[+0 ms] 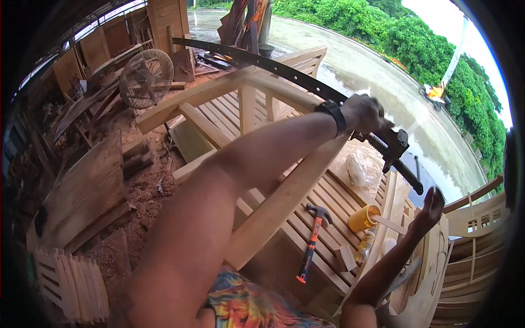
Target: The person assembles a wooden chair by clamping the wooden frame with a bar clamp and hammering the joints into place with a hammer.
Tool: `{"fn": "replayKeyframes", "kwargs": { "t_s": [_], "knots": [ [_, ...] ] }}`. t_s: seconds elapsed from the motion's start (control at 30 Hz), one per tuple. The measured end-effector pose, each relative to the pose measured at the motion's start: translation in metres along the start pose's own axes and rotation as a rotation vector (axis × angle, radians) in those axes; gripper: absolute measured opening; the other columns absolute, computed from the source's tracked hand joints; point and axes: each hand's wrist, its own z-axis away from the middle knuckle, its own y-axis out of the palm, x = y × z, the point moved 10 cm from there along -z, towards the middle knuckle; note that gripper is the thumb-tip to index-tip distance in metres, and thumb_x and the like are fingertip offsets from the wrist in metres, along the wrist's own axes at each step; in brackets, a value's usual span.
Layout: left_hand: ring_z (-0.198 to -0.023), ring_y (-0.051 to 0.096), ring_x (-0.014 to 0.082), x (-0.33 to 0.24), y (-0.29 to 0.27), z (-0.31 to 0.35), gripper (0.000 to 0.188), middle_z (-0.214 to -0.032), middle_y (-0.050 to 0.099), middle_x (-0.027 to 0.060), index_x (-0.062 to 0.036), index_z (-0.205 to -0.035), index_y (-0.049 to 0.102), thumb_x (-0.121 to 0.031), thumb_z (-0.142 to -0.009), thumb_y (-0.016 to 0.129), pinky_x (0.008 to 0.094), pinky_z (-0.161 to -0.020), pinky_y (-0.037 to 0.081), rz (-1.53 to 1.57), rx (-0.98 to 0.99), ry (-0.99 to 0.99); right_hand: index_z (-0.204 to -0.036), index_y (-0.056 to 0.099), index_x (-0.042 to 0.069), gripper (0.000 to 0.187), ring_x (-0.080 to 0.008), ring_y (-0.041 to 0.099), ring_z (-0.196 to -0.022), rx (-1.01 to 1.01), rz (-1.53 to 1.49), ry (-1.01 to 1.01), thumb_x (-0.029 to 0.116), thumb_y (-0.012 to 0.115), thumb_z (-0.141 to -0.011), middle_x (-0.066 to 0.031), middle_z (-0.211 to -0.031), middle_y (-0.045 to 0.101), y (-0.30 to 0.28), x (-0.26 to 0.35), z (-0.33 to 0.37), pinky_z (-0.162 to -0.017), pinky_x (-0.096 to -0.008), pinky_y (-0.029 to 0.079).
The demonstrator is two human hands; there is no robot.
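Note:
My left hand is closed around the dark metal bar clamp near its screw end; a black band circles that wrist. The clamp's long perforated bar reaches across a pale wooden frame toward the far left. Its threaded screw points down to the right, with a thin turning handle beside it. My right hand is just below the screw's end, apparently apart from it, fingers partly extended and seen edge-on. Below the clamp, a claw hammer with an orange and black handle lies on wooden slats.
On the slats stand a yellow tub with a flat stick and a small bottle. A crumpled clear plastic bag lies beyond. Wood scraps and a round fan are at the left. Curved wooden parts are stacked at the right.

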Motion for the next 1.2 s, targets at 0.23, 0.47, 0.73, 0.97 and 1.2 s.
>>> {"fn": "replayKeyframes", "kwargs": {
  "t_s": [0.23,0.47,0.73,0.97,1.2],
  "knots": [
    [-0.102,0.066,0.036,0.162,-0.178,0.051,0.063,-0.106,0.068,0.0232,-0.0036,-0.107,0.069,-0.062,-0.086,0.055,0.0432,-0.094,0.049,-0.363,-0.523,-0.209,-0.125,0.061,0.001,0.039,-0.0174,0.059,-0.103,0.37,-0.099,0.116,0.027,0.06,-0.097,-0.0101,-0.114,0.064,0.057,-0.038,-0.021,-0.095,-0.033,0.042],
    [-0.102,0.061,0.0337,0.458,-0.194,0.117,0.04,-0.103,0.057,0.0121,-0.0024,-0.118,0.053,-0.036,-0.097,0.045,0.0441,-0.066,0.052,0.773,-0.227,-0.885,-0.124,0.063,0.001,0.045,-0.0208,0.057,-0.114,0.199,0.038,0.224,0.037,0.051,-0.099,-0.0143,-0.118,0.065,0.063,-0.049,-0.03,-0.105,-0.0336,0.034],
    [-0.068,0.067,0.0255,0.459,-0.123,0.075,0.026,-0.08,0.066,0.0115,-0.0006,-0.096,0.063,-0.025,-0.089,0.063,0.0365,-0.059,0.057,1.439,-0.178,-0.784,-0.099,0.065,0.008,0.042,-0.0114,0.051,-0.062,-0.018,-0.178,0.714,0.05,0.06,-0.092,-0.0011,-0.075,0.056,0.018,-0.121,-0.03,-0.062,-0.028,0.043],
    [-0.063,0.067,0.0262,0.48,-0.154,0.079,0.023,-0.078,0.064,0.0126,-0.0013,-0.095,0.059,-0.023,-0.09,0.061,0.0375,-0.054,0.059,1.586,-0.595,-0.707,-0.091,0.055,0.013,0.031,-0.0071,0.038,-0.044,0.042,-0.119,0.646,0.044,0.053,-0.097,0.0031,-0.06,0.044,0.055,-0.077,-0.016,-0.04,-0.0223,0.029],
    [-0.062,0.066,0.0255,0.426,-0.211,0.079,0.028,-0.074,0.065,0.0117,-0.0011,-0.086,0.058,-0.028,-0.095,0.06,0.0375,-0.059,0.059,1.495,-0.529,-0.459,-0.106,0.054,0.009,0.042,-0.0067,0.038,-0.044,-0.044,-0.197,0.619,0.049,0.055,-0.095,0.0041,-0.059,0.044,0.029,-0.03,-0.004,-0.042,-0.0223,0.025]
  ]
}}
